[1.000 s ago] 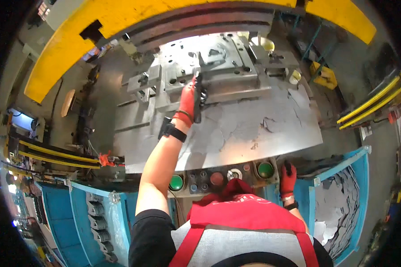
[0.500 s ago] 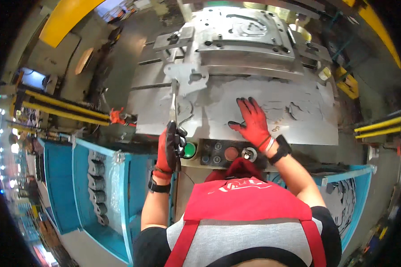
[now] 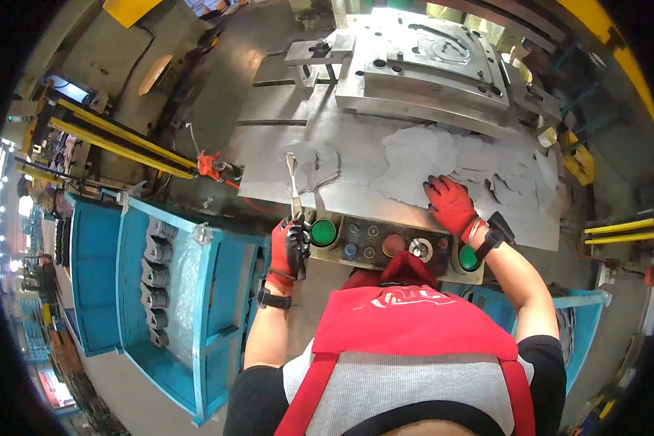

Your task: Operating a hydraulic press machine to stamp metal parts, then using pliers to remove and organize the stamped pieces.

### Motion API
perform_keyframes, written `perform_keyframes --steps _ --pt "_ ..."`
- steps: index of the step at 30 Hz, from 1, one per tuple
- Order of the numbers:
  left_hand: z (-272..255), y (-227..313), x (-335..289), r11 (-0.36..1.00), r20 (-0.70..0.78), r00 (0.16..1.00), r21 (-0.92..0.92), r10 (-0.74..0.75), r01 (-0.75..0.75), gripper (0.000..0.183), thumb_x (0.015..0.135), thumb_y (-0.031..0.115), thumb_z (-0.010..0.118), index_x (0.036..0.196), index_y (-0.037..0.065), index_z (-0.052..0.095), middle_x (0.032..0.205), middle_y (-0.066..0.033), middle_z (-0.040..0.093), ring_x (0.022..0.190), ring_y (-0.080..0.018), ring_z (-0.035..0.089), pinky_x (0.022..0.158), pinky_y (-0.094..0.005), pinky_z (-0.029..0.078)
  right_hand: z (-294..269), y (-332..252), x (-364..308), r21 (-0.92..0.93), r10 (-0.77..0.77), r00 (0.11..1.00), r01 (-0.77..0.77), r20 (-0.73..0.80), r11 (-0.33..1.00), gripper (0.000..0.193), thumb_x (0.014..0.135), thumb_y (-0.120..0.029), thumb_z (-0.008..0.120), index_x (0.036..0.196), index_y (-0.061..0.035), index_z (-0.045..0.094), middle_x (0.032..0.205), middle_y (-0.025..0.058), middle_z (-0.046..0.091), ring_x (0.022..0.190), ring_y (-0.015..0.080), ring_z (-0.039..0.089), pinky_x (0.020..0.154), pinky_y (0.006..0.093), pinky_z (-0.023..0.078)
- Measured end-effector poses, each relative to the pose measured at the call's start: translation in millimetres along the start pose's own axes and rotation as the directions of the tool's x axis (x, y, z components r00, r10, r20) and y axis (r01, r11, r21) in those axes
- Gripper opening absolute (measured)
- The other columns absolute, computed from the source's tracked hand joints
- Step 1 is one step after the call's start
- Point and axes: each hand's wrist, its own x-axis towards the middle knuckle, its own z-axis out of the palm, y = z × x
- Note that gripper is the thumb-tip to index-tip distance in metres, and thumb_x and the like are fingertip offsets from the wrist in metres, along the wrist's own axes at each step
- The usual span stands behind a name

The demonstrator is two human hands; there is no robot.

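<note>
My left hand [image 3: 288,245], in a red and black glove, grips a long thin metal tool [image 3: 293,183] that points up over the press table's front edge [image 3: 283,198]. It hovers just left of the control panel [image 3: 385,245] with its green button [image 3: 323,232]. My right hand [image 3: 450,203], gloved in red, lies flat with fingers spread on the grey steel table, above the right green button [image 3: 469,257]. The stamping die [image 3: 429,69] sits at the far side of the table.
Blue bins [image 3: 160,269] with stacked grey metal parts stand to my left, another blue bin [image 3: 585,320] to my right. Yellow guard rails [image 3: 116,134] run at the left, and yellow rails [image 3: 618,231] at the right. A red fitting [image 3: 209,166] hangs by the table's left corner.
My left hand has drawn back from the die to the table's front edge with the tool. My right hand has come up from the panel onto the table top.
</note>
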Motion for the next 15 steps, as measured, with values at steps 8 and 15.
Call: perform_keyframes --steps 8,15 --pt "44.2 -32.1 26.3 0.957 0.187 0.944 0.052 0.271 -0.286 0.025 0.09 0.026 0.052 0.105 0.006 0.055 0.077 -0.002 0.058 0.057 -0.0095 0.052 0.051 -0.0226 0.044 -66.6 3.1 5.6 0.382 0.244 0.875 -0.074 -0.418 0.921 0.028 0.065 0.0 0.06 0.093 -0.0058 0.061 0.1 0.0123 0.06 0.096 0.0308 0.057 0.079 0.0388 0.048" --pt "112.3 -4.6 -12.6 0.947 0.586 0.807 -0.215 -0.07 0.239 0.026 0.088 0.012 0.049 0.113 0.004 0.049 0.071 -0.0004 0.047 0.055 -0.0085 0.048 0.048 -0.0211 0.043 -101.5 -29.0 -11.8 0.453 0.217 0.845 0.034 -0.49 0.891 0.043 0.059 0.009 0.055 0.098 -0.0054 0.063 0.104 0.0137 0.061 0.104 0.0339 0.055 0.084 0.039 0.048"
